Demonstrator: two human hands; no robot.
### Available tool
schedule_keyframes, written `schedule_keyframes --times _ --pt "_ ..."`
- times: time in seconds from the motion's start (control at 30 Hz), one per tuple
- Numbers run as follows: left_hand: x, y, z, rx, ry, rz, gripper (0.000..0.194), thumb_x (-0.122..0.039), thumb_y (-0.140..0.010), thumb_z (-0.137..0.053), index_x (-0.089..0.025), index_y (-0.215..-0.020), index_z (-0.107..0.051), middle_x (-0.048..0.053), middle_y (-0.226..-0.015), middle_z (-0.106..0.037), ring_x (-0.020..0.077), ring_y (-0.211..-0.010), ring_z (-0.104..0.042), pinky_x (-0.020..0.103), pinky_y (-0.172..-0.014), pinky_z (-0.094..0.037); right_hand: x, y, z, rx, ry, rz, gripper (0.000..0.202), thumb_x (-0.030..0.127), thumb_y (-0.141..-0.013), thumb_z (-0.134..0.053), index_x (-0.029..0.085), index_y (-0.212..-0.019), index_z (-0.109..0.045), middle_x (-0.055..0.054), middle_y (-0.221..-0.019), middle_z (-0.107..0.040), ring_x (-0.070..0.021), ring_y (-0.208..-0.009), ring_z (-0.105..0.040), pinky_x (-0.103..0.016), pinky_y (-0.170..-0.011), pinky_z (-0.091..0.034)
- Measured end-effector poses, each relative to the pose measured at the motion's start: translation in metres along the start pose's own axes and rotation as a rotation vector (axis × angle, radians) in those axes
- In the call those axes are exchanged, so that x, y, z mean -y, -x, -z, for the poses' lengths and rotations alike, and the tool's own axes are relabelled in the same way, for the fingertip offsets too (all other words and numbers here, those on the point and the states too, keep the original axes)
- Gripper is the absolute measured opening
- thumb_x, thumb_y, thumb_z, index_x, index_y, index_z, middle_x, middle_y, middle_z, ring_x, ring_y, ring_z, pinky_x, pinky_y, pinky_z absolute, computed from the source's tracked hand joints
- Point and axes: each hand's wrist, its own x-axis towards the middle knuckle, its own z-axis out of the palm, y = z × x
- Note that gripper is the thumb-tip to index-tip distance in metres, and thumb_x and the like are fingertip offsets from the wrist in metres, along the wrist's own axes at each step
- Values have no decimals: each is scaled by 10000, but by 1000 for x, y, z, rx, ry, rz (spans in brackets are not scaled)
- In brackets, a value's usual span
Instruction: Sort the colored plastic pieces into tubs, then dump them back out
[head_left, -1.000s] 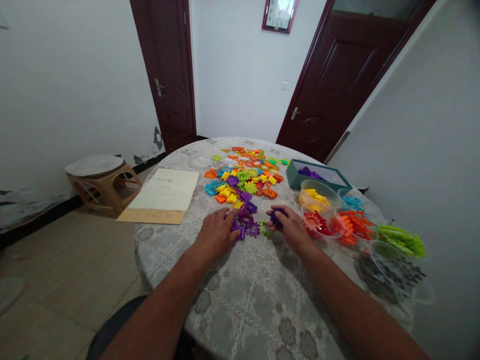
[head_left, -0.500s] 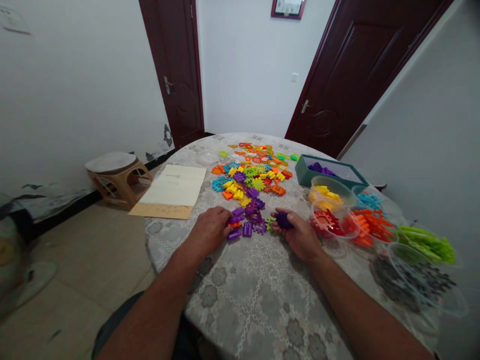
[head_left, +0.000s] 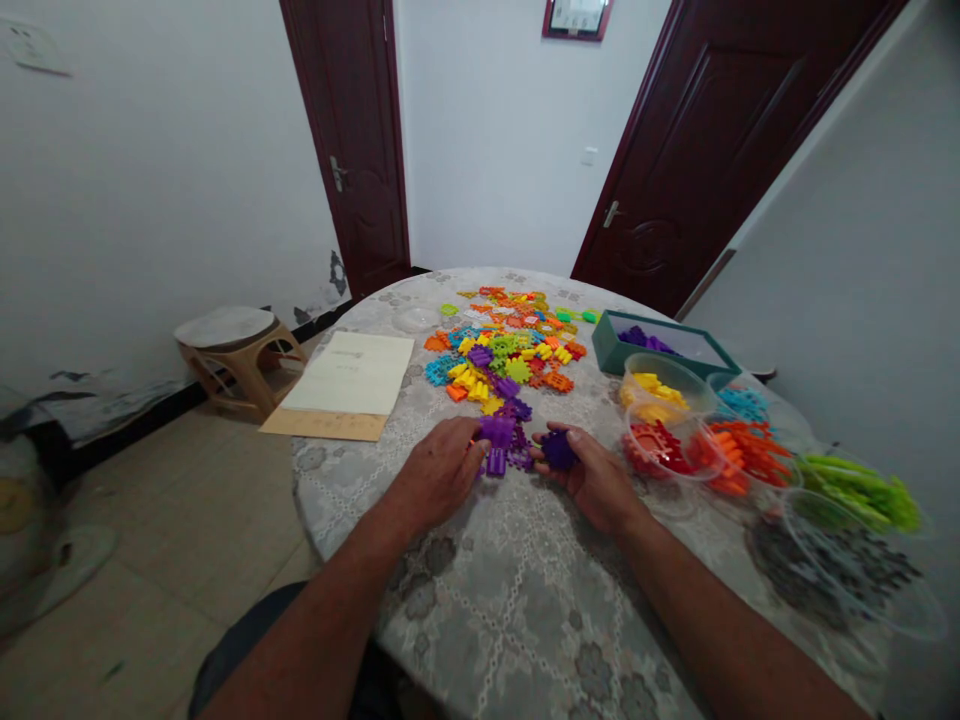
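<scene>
My left hand (head_left: 444, 472) is closed, thumb and fingertips pinching a bright purple plastic building piece (head_left: 498, 432) just above the table. Another ridged purple piece (head_left: 496, 462) lies right below it, and a bit of orange shows by the fingers. In my right hand (head_left: 596, 480), dark purple gear-shaped pieces (head_left: 558, 450) are gripped between thumb and curled fingers; how many I cannot tell. Between the hands lie purple gear pieces (head_left: 520, 448), partly hidden. Beyond them spreads a mixed pile of toy gears and connectors (head_left: 510, 350) in yellow, orange, blue and green.
At the right stand a green box (head_left: 607, 350) with purple pieces, and clear tubs of yellow (head_left: 656, 392), red (head_left: 660, 447), orange (head_left: 750, 450), lime green (head_left: 855, 490) and grey pieces (head_left: 847, 565). A notebook (head_left: 352, 375) lies at the table's left edge, near a stool (head_left: 240, 350).
My left hand has moved right and picked up a purple piece from the loose ones beside it. My right hand has shifted slightly left, still holding the dark purple gears.
</scene>
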Motion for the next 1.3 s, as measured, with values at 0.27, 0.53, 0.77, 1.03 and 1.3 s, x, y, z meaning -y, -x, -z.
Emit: schedule_keyframes --times 0.27,0.53,0.77,1.03,1.3 --pt "-29 11 -42 215 -112 5 266 -385 -1100 -434 -212 -1145 -630 95 -1109 -719 242 -987 -689 345 -843 -538 -12 12 -6 219 180 -111 557 465 -848 -854 301 -1346 -664 -86 -1286 -741 -264 -1066 -759 -419 -881 -659" --pt "-19 9 -6 179 -256 63 331 -562 -1004 -620 -241 -1077 -661 78 -1060 -719 250 -981 -685 323 -808 -520 -9 11 -2 183 235 -148 399 457 -889 -804 237 -1203 -693 -77 -1015 -792 -224 -828 -766 -342 -701 -634" --pt "-2 16 9 257 -401 95 308 -389 -886 -793 -289 -1157 -687 86 -1162 -700 304 -1067 -673 370 -802 -548 2 -1 12 -28 162 -95 368 301 -779 -769 244 -1127 -662 -66 -1089 -779 -182 -755 -682 -261 -546 -550" --pt "-4 14 -6 190 -368 136 165 -287 -974 -632 -250 -1116 -709 102 -1141 -699 273 -992 -685 376 -811 -549 -3 -4 12 -58 173 -58 440 286 -751 -835 264 -1164 -684 -27 -1013 -697 -205 -852 -694 -327 -669 -626" --pt "-24 5 6 169 562 278 220 -398 -959 -627 -218 -1043 -722 24 -910 -748 191 -825 -687 312 -753 -530 -4 -1 5 -96 354 43 578 392 -812 -834 286 -1358 -675 -50 -1096 -685 -212 -918 -691 -370 -768 -656"
